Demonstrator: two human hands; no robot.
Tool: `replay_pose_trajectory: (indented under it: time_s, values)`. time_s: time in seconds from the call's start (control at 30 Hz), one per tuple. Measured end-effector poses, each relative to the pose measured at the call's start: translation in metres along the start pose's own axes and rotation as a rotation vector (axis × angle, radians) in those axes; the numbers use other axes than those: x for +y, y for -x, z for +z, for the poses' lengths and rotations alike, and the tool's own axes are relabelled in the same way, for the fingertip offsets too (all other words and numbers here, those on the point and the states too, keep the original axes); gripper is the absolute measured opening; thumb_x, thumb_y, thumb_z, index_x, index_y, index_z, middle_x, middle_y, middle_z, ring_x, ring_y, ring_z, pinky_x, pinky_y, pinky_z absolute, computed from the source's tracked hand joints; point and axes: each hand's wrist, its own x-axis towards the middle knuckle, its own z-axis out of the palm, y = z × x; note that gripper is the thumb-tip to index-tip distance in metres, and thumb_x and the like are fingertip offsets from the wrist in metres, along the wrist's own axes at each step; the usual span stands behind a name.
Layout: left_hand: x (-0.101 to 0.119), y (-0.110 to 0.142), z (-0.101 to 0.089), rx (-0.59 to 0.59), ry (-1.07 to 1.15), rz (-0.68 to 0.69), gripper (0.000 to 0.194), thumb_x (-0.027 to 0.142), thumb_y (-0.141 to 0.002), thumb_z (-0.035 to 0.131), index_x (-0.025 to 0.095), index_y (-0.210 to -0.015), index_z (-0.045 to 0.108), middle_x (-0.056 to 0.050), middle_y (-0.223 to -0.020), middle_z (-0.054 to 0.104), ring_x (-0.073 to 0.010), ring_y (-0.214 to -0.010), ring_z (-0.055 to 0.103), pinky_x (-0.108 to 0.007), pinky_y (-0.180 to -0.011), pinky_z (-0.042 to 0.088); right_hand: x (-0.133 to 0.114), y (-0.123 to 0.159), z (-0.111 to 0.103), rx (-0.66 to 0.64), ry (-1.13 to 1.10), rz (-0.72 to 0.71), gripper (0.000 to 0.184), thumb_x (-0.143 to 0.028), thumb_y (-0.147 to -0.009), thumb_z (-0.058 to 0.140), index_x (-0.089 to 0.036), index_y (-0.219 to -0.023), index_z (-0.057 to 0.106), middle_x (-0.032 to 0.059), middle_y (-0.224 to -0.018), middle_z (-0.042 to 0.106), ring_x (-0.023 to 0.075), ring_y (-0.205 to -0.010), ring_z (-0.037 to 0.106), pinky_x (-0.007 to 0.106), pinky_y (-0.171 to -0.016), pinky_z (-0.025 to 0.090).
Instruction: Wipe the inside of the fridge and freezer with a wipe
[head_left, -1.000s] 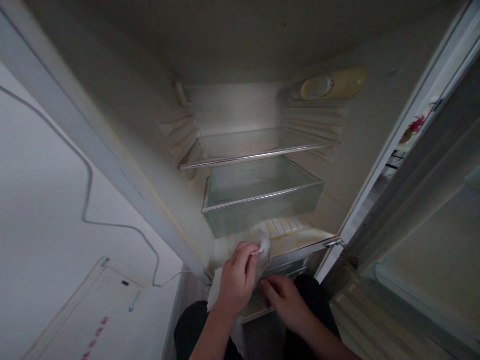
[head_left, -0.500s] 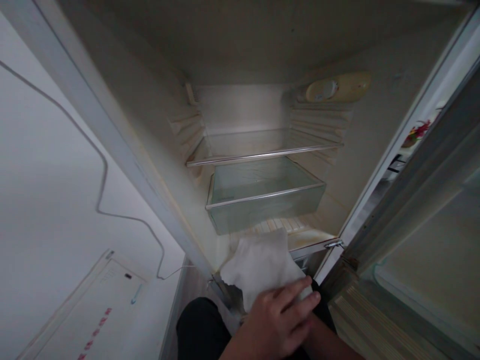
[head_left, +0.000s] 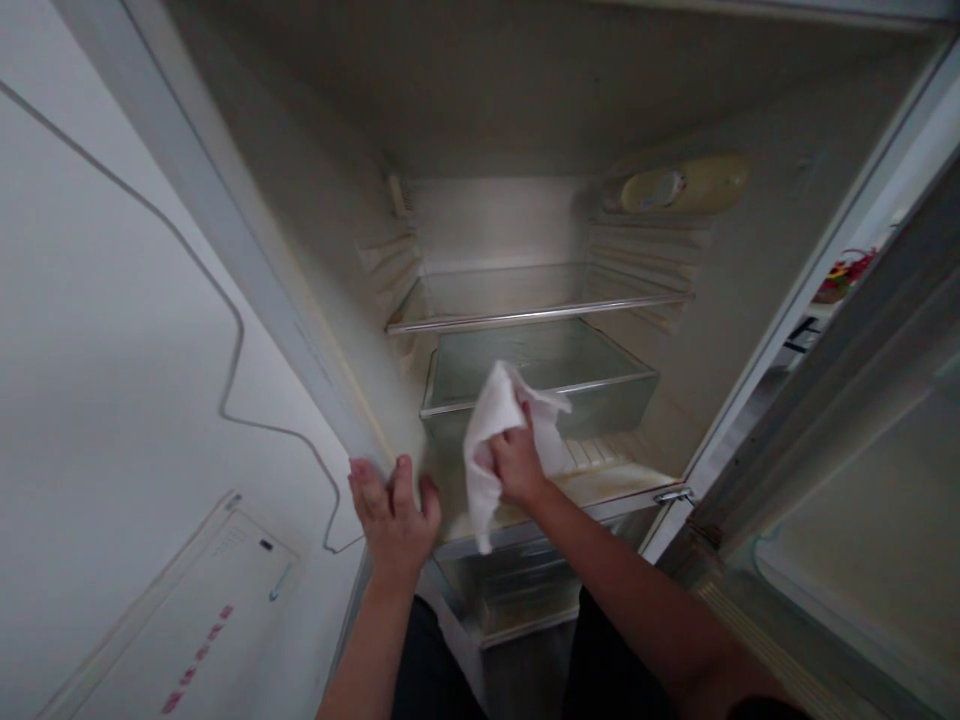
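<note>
I look into an open, empty fridge. My right hand grips a white cloth and holds it against the front of the clear crisper drawer, just above the fridge floor. The cloth hangs down past my wrist. My left hand rests with spread fingers on the lower front edge of the fridge's left wall, holding nothing. A glass shelf sits above the drawer.
The fridge door stands open at the right. A yellowed thermostat housing sits high on the right inner wall. A second clear drawer lies below the compartment. A cable runs down the white wall at the left.
My right hand has lifted the cloth from the compartment's lower front edge up to the crisper drawer. My left hand has moved out left onto the fridge wall's edge.
</note>
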Motion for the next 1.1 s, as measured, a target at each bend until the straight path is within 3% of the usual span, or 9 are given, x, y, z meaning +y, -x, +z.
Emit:
replay_pose_trajectory:
  time_s: [0.1,0.23,0.33,0.47,0.6,0.77,0.9,1.0,1.1]
  values:
    - [-0.002,0.011,0.007,0.01,0.006,0.005,0.081,0.008,-0.084,0.069,0.012,-0.156,0.033,-0.026,-0.168,0.008,-0.0426,-0.155,0.014,-0.061,-0.119,0.037,-0.01,-0.023,0.029,-0.122,0.126,-0.094,0.056,-0.048,-0.098,0.055,-0.031,-0.15,0.049,0.0103,-0.171,0.009,0.0404,-0.143,0.041,0.067,-0.111,0.033]
    - [-0.003,0.013,0.005,-0.003,0.024,0.013,0.074,0.008,-0.085,0.068,0.015,-0.153,0.04,-0.022,-0.169,0.003,-0.0422,-0.155,0.012,-0.061,-0.12,0.035,-0.016,-0.035,0.055,-0.253,0.233,-0.148,0.054,-0.043,-0.102,0.046,-0.029,-0.154,0.043,0.0088,-0.169,-0.004,0.0324,-0.116,0.063,0.055,-0.097,0.048]
    - [-0.004,0.012,0.004,-0.002,0.025,0.016,0.07,0.008,-0.085,0.069,0.015,-0.151,0.044,-0.02,-0.17,0.003,-0.0402,-0.156,0.011,-0.059,-0.121,0.034,-0.004,-0.033,0.055,-0.243,0.214,-0.229,0.056,-0.043,-0.101,0.05,-0.03,-0.154,0.043,0.0045,-0.17,0.004,0.029,-0.123,0.06,0.048,-0.1,0.049]
    - [-0.003,0.017,0.003,-0.06,0.013,0.012,0.049,0.004,-0.083,0.068,0.016,-0.13,0.065,-0.016,-0.17,-0.007,-0.0387,-0.157,0.007,-0.057,-0.123,0.03,0.022,-0.026,0.039,-0.218,0.121,-0.287,0.074,-0.038,-0.092,0.069,-0.042,-0.158,0.034,-0.0051,-0.167,0.024,0.0264,-0.146,0.041,0.043,-0.117,0.038]
    - [0.0,0.028,0.001,-0.121,0.017,-0.003,0.034,-0.002,-0.081,0.065,0.016,-0.108,0.075,-0.012,-0.17,-0.014,-0.0385,-0.157,0.002,-0.057,-0.124,0.027,0.045,-0.012,0.026,-0.248,0.111,-0.193,0.076,-0.036,-0.088,0.075,-0.045,-0.154,0.04,-0.0015,-0.162,0.039,0.0293,-0.144,0.043,0.045,-0.121,0.033]
    - [-0.003,0.033,0.003,-0.123,0.034,0.0,0.034,-0.002,-0.08,0.065,0.016,-0.107,0.076,-0.011,-0.17,-0.015,-0.039,-0.157,0.0,-0.059,-0.124,0.027,0.07,0.01,0.01,-0.277,0.206,-0.091,0.067,-0.038,-0.092,0.069,-0.04,-0.154,0.043,0.0026,-0.16,0.042,0.0299,-0.147,0.04,0.048,-0.122,0.03]
    - [-0.006,0.033,0.006,-0.118,0.037,0.011,0.031,-0.001,-0.08,0.066,0.015,-0.105,0.076,-0.009,-0.17,-0.015,-0.04,-0.157,-0.001,-0.06,-0.124,0.026,0.094,0.023,-0.009,-0.244,0.307,-0.015,0.047,-0.032,-0.098,0.059,-0.029,-0.145,0.058,0.0064,-0.159,0.043,0.0289,-0.149,0.037,0.048,-0.125,0.026]
    - [-0.006,0.036,0.007,-0.128,0.057,0.001,0.034,-0.001,-0.08,0.065,0.017,-0.107,0.076,-0.006,-0.169,-0.017,-0.0399,-0.157,-0.002,-0.061,-0.125,0.024,0.114,0.033,-0.026,-0.209,0.353,0.158,0.047,-0.038,-0.098,0.058,-0.017,-0.14,0.063,0.0171,-0.155,0.046,0.0348,-0.146,0.039,0.054,-0.123,0.028]
    - [-0.005,0.038,0.008,-0.133,0.069,-0.032,0.036,-0.002,-0.079,0.065,0.017,-0.108,0.076,-0.005,-0.169,-0.017,-0.0397,-0.157,-0.002,-0.06,-0.126,0.023,0.134,0.045,-0.041,-0.141,0.265,0.505,0.047,-0.038,-0.098,0.055,-0.011,-0.136,0.063,0.0256,-0.137,0.06,0.0386,-0.131,0.055,0.06,-0.111,0.039]
